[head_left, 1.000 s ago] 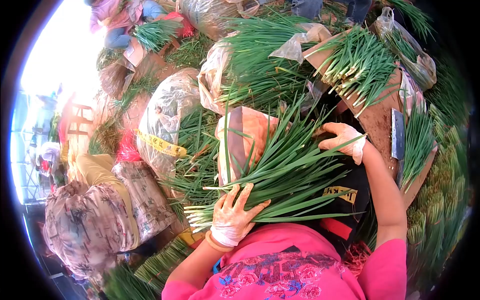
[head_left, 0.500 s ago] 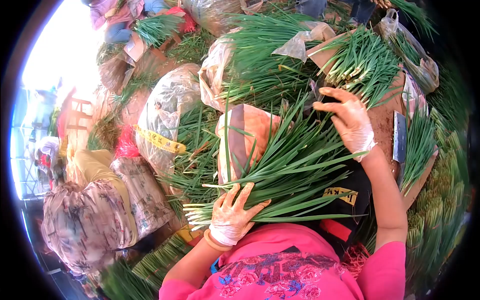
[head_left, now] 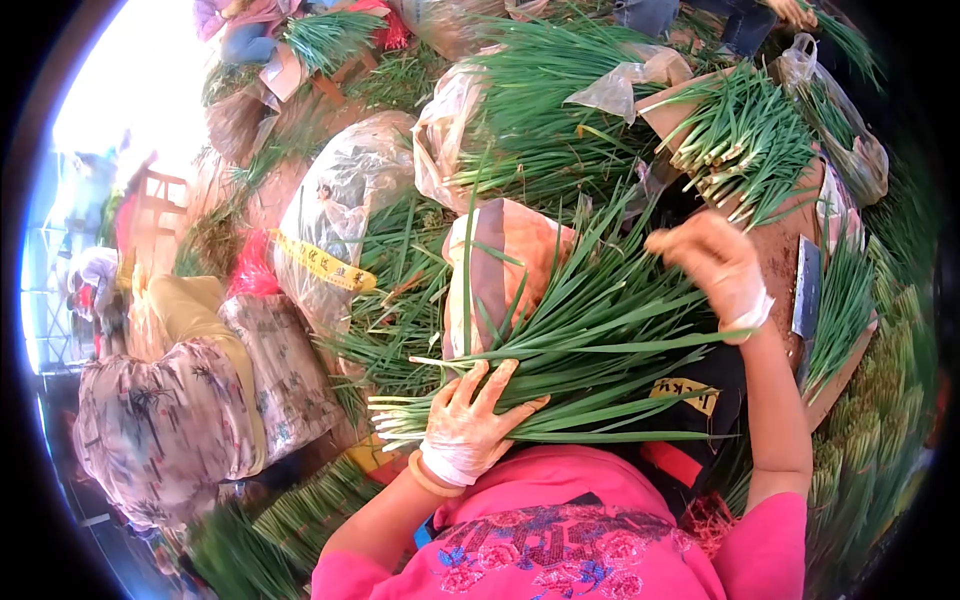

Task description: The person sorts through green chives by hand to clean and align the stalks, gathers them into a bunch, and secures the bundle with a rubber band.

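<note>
A bunch of garlic chives (head_left: 590, 375) lies across my lap, pale stem ends to the left and green leaves fanning right. My left hand (head_left: 470, 420), in a thin stained glove, presses over the stems and grips them. Above the leaf tips on the right is my right hand (head_left: 712, 265), gloved too, its fingers bent and drawn together; whatever they may hold is hidden. Just beyond the bunch, a cloth-covered bundle in orange and grey-brown (head_left: 500, 270) rests against it. Dark fabric with a yellow patch (head_left: 690, 395) shows under the leaves.
A large chive pile (head_left: 550, 100) lies ahead, beside a clear plastic bag (head_left: 335, 215). More chives (head_left: 745, 140) sit on a board at the right. A person in patterned clothing (head_left: 160, 420) bends at the left; other people work at the far edge.
My right hand has gone from spread fingers to bent, gathered ones and dropped slightly. My left hand stays on the stems. The whole view has shifted a little.
</note>
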`<state>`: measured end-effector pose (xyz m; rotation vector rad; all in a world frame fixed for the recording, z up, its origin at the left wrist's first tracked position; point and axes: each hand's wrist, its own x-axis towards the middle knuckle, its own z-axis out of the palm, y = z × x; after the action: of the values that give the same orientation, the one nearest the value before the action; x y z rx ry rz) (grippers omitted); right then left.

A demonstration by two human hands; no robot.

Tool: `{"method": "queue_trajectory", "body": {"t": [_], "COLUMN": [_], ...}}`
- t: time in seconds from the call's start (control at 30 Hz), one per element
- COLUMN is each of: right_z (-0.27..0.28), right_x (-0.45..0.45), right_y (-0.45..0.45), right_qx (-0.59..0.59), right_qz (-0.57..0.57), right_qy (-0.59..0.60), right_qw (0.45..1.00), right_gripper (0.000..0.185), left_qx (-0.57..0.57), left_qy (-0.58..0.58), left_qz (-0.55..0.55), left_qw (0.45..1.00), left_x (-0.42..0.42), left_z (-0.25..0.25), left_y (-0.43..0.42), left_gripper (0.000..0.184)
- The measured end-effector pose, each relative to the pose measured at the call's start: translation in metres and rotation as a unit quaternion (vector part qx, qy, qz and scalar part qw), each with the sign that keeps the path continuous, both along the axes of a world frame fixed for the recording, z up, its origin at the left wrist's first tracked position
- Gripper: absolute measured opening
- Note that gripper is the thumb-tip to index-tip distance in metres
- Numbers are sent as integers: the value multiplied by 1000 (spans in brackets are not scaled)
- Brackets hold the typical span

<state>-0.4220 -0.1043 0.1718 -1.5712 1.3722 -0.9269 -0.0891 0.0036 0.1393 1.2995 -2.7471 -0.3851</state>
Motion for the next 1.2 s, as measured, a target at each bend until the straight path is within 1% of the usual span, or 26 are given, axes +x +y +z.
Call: {"method": "queue_trajectory", "body": {"t": [0.03,0.07,0.17,0.27,0.3,0.4,0.43,0.47,0.5,0.53,0.57,0.6,0.67,0.7,0.73,0.77,0.87,0.9,0.93,1.0,1.07,1.1,1.13,1.2], "right_z": [4,0,-19,-19,-16,-31,-32,-31,-27,-23,-15,-15,1,7,13,19,25,25,24,20,0,-14,-21,-33], "right_x": [6,10,21,35,37,36,36,35,34,33,29,14,-14,-23,-27,-24,-12,-10,-9,19,31,34,38,40], "right_y": [3,6,7,6,4,-2,0,1,2,3,0,-4,4,6,6,5,24,31,34,39,35,31,29,26], "right_qx": [-97,-142,-138,-177,-159,-191,-174,-119,-59,3,-25,-12,50,-49,-146,-296,-219,-262,-199,-235,-254,-234,-240,-231], "right_qz": [74,106,95,88,124,190,163,80,-2,-85,-144,-171,-147,-133,-114,-121,-86,-12,59,87,115,124,124,147], "right_qy": [170,251,274,293,295,310,249,127,2,-123,-143,-162,-121,47,214,350,214,307,320,395,455,512,540,549], "right_qw": [978,952,947,936,934,912,939,981,998,989,979,972,981,989,959,881,948,915,925,884,846,817,797,790], "right_gripper": [13,17,30,24,21,20,12,11,12,15,22,21,16,13,9,6,9,12,12,11,8,8,6,4], "left_qx": [3,-1,-7,0,-1,4,8,7,7,8,12,16,23,27,31,29,29,24,21,12,14,12,10,8], "left_qy": [4,3,3,4,5,6,5,6,7,7,5,3,1,0,-1,3,-1,1,0,-2,2,2,3,3], "left_qz": [-1,-1,-1,0,0,2,3,1,1,2,8,13,19,22,25,26,25,26,27,27,25,24,24,22], "left_qw": [1000,1000,1000,1000,1000,1000,1000,1000,1000,1000,1000,1000,1000,999,999,999,999,999,999,1000,1000,1000,1000,1000], "left_x": [0,-1,0,0,0,0,0,1,1,1,2,2,1,1,1,2,0,-1,-1,-2,-2,-2,-2,-2], "left_z": [-1,-1,-1,1,0,0,0,-1,-2,-3,-2,-1,1,2,3,1,3,1,1,0,-1,0,0,1], "left_y": [1,1,1,0,0,0,0,0,-1,0,1,0,-1,-2,-3,-3,-1,0,1,2,2,2,2,3], "left_gripper": [68,68,68,67,67,67,68,68,68,69,70,71,73,74,75,76,74,73,73,71,69,69,68,68]}}
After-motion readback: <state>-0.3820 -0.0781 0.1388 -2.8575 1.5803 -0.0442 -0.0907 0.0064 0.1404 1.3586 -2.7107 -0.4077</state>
